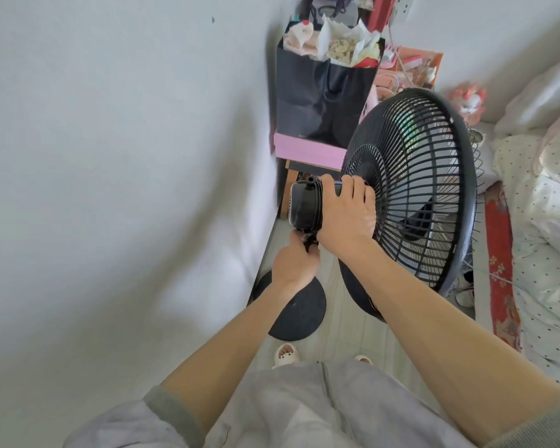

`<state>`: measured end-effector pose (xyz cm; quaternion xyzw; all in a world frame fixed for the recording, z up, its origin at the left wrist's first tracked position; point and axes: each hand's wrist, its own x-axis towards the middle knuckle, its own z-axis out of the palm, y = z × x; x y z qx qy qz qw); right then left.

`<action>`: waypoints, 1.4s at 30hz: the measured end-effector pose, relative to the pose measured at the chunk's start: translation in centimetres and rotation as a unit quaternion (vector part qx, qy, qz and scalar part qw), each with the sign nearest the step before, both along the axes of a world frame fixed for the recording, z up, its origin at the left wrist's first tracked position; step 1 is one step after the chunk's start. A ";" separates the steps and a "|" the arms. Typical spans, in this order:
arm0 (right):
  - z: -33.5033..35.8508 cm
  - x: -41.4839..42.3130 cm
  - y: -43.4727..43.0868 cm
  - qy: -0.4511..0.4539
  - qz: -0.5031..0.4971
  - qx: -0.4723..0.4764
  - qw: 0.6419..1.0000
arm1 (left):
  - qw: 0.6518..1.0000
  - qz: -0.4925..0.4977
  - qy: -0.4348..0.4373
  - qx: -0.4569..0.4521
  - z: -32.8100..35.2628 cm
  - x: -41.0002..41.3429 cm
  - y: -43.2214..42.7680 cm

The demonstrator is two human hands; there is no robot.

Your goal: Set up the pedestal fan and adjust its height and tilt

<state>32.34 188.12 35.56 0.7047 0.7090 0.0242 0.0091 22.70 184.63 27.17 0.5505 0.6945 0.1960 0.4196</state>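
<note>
White wall (110,156) at left. Pedestal fan (398,176) stands between wall and bed, round black base (296,313) on floor. Left hand (295,263) under motor, fingers curled tight round fan neck (310,244); exact part unclear. Motor housing (304,205) rear points left at wall. Right hand (343,211) clamped over motor housing. Grille (440,147) faces right toward bed (547,205); motor-to-grille axis runs left-right.

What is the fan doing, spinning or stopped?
Stopped: separate blades show distinct behind the grille; right hand grips the motor.
</note>
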 end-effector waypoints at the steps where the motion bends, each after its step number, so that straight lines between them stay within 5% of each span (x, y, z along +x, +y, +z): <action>1: 0.1 0.2 0.0 0.000 -0.004 -0.003 1.000 | 1.000 -0.022 0.019 0.010 0.4 -0.5 0.1; 11: 0.5 -1.0 -0.8 0.007 0.003 -0.019 1.000 | 0.993 -0.031 0.081 0.083 -0.3 -3.7 -1.6; 23: 2.3 0.2 -0.4 -0.139 0.004 -0.134 0.981 | 0.949 -0.275 0.149 0.050 -2.2 -5.8 1.8; 27: 3.1 -0.2 0.1 -0.144 0.012 -0.186 0.972 | 0.965 -0.234 0.120 0.027 -3.7 -5.3 0.0; 33: 3.4 -1.2 -0.5 -0.153 0.019 -0.186 0.970 | 0.999 -0.042 -0.020 0.005 -5.0 -3.1 -2.7; 42: 3.7 -0.6 -0.3 -0.159 0.016 -0.197 0.967 | 0.998 -0.013 -0.046 -0.045 -3.5 -4.7 -1.1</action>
